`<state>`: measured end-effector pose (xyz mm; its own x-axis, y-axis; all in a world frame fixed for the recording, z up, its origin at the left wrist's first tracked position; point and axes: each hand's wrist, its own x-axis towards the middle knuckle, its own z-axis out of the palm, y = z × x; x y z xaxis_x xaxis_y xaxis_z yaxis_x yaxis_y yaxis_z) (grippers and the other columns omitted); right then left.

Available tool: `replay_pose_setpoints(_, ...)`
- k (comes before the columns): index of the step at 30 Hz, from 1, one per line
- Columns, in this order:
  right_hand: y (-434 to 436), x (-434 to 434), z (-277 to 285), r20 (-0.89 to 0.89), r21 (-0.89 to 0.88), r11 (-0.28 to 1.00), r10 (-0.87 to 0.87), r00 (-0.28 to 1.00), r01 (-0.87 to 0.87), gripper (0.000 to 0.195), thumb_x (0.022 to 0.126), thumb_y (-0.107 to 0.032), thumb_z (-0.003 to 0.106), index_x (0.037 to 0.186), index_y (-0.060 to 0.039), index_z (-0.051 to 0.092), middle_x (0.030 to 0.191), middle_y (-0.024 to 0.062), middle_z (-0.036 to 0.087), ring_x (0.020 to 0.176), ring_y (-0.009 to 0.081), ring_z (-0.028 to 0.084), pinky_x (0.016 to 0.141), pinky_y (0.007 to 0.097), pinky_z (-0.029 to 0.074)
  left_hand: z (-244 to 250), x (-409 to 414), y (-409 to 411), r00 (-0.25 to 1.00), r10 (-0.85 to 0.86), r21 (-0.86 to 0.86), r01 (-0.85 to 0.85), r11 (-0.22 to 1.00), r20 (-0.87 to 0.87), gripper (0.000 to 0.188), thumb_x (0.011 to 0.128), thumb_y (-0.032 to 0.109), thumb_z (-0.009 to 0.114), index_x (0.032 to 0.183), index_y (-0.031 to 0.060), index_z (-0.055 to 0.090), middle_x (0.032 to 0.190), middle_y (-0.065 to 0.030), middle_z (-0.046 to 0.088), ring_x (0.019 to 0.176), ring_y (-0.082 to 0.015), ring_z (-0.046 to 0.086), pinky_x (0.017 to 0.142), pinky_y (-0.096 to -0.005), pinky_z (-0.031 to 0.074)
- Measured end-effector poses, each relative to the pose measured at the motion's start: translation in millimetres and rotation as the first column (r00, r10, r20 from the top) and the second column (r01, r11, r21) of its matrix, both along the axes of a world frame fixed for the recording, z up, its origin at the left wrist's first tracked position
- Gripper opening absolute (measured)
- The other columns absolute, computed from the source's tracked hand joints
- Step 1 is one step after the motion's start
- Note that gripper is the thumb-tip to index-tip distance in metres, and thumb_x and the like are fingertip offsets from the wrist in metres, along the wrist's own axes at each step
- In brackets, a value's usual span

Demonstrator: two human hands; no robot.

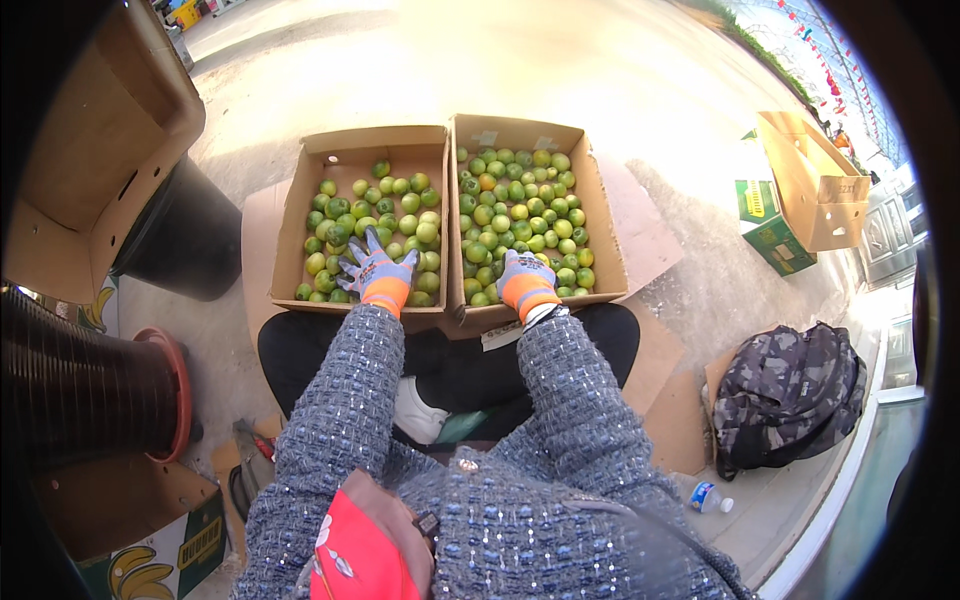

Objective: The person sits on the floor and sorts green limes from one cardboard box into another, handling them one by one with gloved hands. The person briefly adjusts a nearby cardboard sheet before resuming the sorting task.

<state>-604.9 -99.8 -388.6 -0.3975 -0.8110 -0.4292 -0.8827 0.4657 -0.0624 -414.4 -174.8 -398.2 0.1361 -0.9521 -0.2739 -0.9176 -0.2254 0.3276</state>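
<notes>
Two cardboard boxes of round green and yellowish fruits, possibly unripe tomatoes, stand side by side before my crossed legs. In the left box (287, 264), my left hand (377, 271), in a grey glove with an orange cuff, rests over the green fruits (341, 217) with its fingers spread. My right hand (525, 277), gloved alike, is at the near part of the right box (606, 225), its fingertips down among more fruits (517, 191); whether it grips one is hidden. Some bare bottom shows at the far end of the left box.
A black bucket (191, 232) and stacked brown pots (82, 375) with a reddish rim stand left, near cardboard boxes (82, 150). At right are an open carton (810, 187), a camouflage backpack (787, 397) and a plastic bottle (709, 498). Flattened cardboard (637, 217) lies beneath the fruit boxes.
</notes>
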Motion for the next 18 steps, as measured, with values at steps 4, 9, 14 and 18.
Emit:
replay_pose_setpoints(4, 2.0, 6.6, 6.8, -0.008, -0.09, 0.995, -0.052, 0.999, 0.051, 0.053, 0.079, -0.026, 0.061, 0.128, -0.0111, 0.048, 0.121, 0.015, 0.057, 0.113, 0.0325, 0.054, 0.093, 0.0417, 0.045, -13.3, 5.4, 11.3, 0.946, -0.324, -0.488, 0.291, 0.823, 0.016, 0.087, 0.073, 0.05, 0.068, 0.144, 0.0185, 0.029, 0.146, -0.0115, 0.032, 0.135, -0.033, 0.027, 0.11, -0.0531, 0.014)
replay_pose_setpoints(9, 6.9, 2.2, -10.3, 0.254, -0.472, 0.855, -0.103, 0.962, 0.217, 0.059, 0.077, -0.023, 0.07, 0.129, -0.0096, 0.046, 0.118, 0.014, 0.059, 0.108, 0.0315, 0.057, 0.09, 0.0394, 0.047, -3.9, 4.4, 18.7, 0.769, -0.639, -0.75, 0.425, 0.506, 0.004, 0.07, 0.075, 0.039, 0.07, 0.135, 0.0123, 0.046, 0.131, -0.0115, 0.05, 0.125, -0.0297, 0.042, 0.11, -0.0495, 0.019)
replay_pose_setpoints(14, -0.9, 5.3, -19.2, 0.918, -0.398, 0.612, 0.259, 0.301, 0.684, 0.051, 0.077, -0.004, 0.07, 0.124, -0.0036, 0.051, 0.111, 0.0098, 0.06, 0.103, 0.0171, 0.057, 0.084, 0.0277, 0.047, 20.0, 2.9, 30.7, 0.602, -0.798, -0.705, 0.555, 0.442, -0.027, 0.069, 0.073, 0.036, 0.072, 0.133, 0.0123, 0.048, 0.121, -0.0109, 0.056, 0.117, -0.0282, 0.048, 0.11, -0.0481, 0.021)
replay_pose_setpoints(18, -4.7, 43.5, -14.9, 0.812, -0.563, 0.584, 0.521, 0.262, 0.585, 0.048, 0.082, 0.002, 0.063, 0.127, 0.0018, 0.048, 0.114, 0.0091, 0.059, 0.103, 0.0134, 0.056, 0.089, 0.0253, 0.047, 12.7, 8.2, 27.2, 0.592, -0.805, -0.66, 0.59, 0.464, -0.037, 0.066, 0.074, 0.033, 0.072, 0.132, 0.0122, 0.048, 0.118, -0.012, 0.058, 0.115, -0.03, 0.05, 0.108, -0.0473, 0.026)
